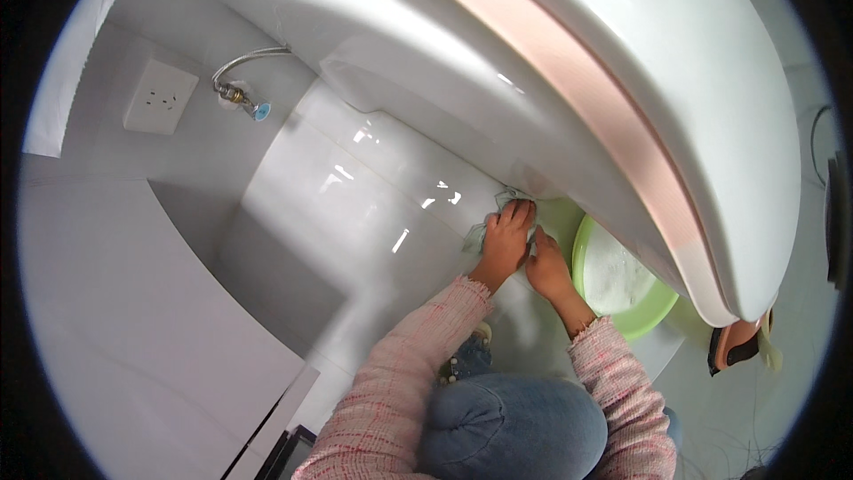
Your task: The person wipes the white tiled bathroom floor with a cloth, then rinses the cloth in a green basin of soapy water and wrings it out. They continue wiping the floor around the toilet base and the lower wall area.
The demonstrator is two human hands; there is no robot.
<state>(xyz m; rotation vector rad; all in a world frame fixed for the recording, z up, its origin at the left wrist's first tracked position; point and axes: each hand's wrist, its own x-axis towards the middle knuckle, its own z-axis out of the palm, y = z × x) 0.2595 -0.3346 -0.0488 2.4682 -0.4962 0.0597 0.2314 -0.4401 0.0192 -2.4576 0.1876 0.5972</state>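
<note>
My left hand lies on a pale green cloth, its fingers pressing it to the tiled floor beside the base of a white toilet. My right hand is just to the right, its fingertips near the cloth's edge; whether they grip the cloth is hard to tell. At the right, a light green basin holds sudsy water and sits partly under the toilet's rim. A pink pad runs along the toilet seat.
A wall outlet and a water valve with a braided hose are on the left wall. A white cabinet fills the lower left. An orange and black object lies right of the basin.
</note>
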